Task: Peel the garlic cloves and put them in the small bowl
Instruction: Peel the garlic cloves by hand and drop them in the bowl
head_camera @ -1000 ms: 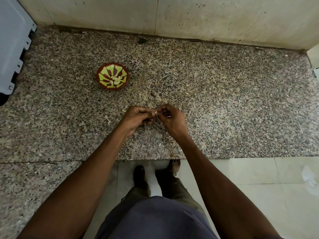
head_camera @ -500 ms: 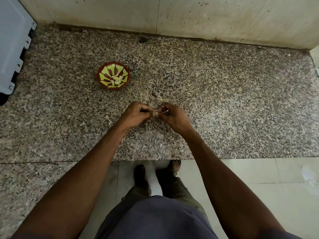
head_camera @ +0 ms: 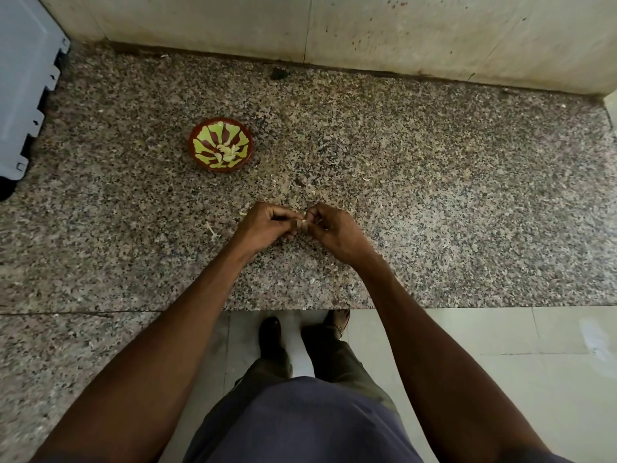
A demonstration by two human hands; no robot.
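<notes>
A pale garlic clove [head_camera: 304,224] is pinched between my left hand [head_camera: 267,226] and my right hand [head_camera: 334,229], just above the speckled granite counter [head_camera: 434,202]. Both hands have their fingers curled around it and meet at the fingertips. Most of the clove is hidden by my fingers. The small bowl [head_camera: 220,149], red-brown with a yellow-green pattern, stands up and to the left of my hands and holds several peeled cloves [head_camera: 227,153].
Scraps of garlic skin [head_camera: 212,230] lie scattered on the counter around my hands. A grey plastic crate [head_camera: 23,81] stands at the far left. A tiled wall [head_camera: 334,25] closes the back. The counter's front edge runs just below my wrists, with floor tiles and my feet beneath.
My hands have stayed together on the clove at almost the same spot, with small shifts of the fingers. The bowl has not moved.
</notes>
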